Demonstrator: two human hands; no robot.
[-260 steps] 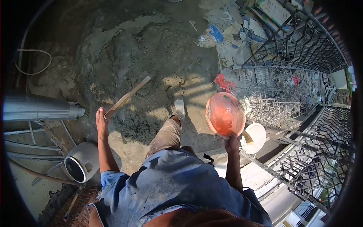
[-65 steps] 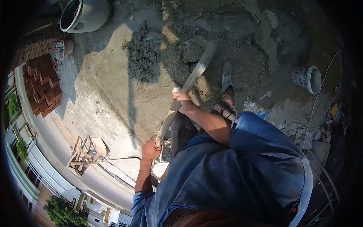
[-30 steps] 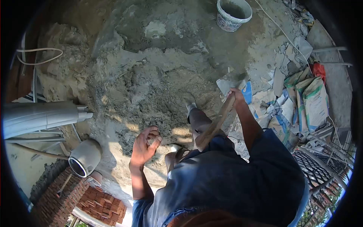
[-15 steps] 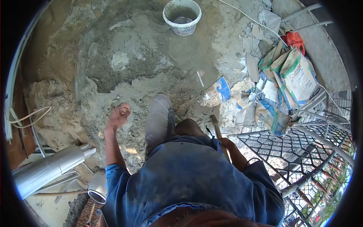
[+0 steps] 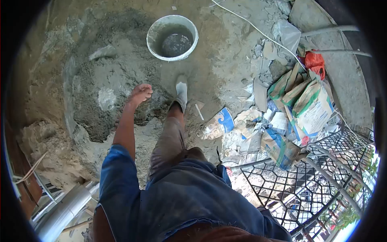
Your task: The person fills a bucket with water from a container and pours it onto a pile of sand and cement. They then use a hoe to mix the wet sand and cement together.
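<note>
My left hand (image 5: 140,93) hangs out in front of me over the wet grey mortar pile (image 5: 100,97). Its fingers are loosely curled and hold nothing. My right hand is hidden behind my blue shirt, and the wooden shovel handle is out of sight. A white bucket (image 5: 172,37) with some grey mix in its bottom stands on the ground just ahead of my leading foot (image 5: 181,90), which is planted at the right edge of the mortar.
Cement bags (image 5: 312,107) and torn paper scraps lie at the right, with a red bag (image 5: 314,61) behind them. A black metal grille (image 5: 306,181) lies at the lower right. Grey pipes (image 5: 64,209) lie at the lower left. A white cable (image 5: 250,25) crosses the ground.
I have let go of the shovel handle with the left hand, turned and stepped forward. The bucket is now closer, and my right hand with the handle has gone out of sight.
</note>
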